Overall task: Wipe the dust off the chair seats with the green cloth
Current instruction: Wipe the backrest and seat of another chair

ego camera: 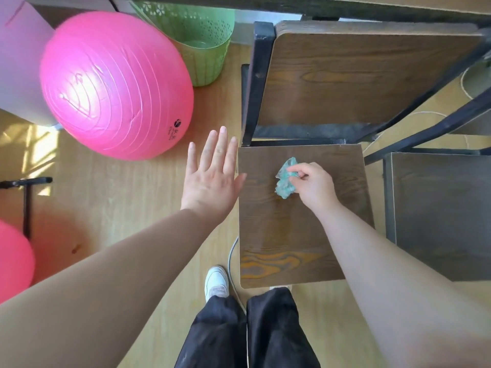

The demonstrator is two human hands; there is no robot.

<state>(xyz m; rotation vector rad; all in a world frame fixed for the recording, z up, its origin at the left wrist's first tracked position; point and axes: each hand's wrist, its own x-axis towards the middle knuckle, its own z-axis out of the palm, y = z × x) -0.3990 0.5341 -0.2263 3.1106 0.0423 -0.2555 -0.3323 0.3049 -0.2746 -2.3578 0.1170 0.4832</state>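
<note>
The wooden floor [127, 208] fills most of the view, with a big pink exercise ball [114, 83] at far left and a green perforated basket [202, 41] just behind it. A second pink ball [13, 258] shows at the near left edge. In the centre stands a dark wood chair whose seat [300, 235] faces the person, its backrest [366, 75] farther off, and a second chair seat [441, 213] sits just to the right of it. A pale cable [232, 261] runs along the floor by the seat's near left corner, close to a white shoe [216, 281]. The left hand [212, 176] is spread flat and open, holding nothing, hovering at the seat's left edge; whether the thumb touches the edge cannot be told. The right hand [313, 185] is closed around the green cloth [285, 179], bunched small, pressed on the far middle of the seat. The main risk, as I judge it, is patchy cleaning: so tightly wadded a cloth covers a narrow strip, so corners and the near half may be missed unless strokes overlap. Dust pushed off the right edge could also land on the neighbouring seat, and a step back might snag the cable.
</note>
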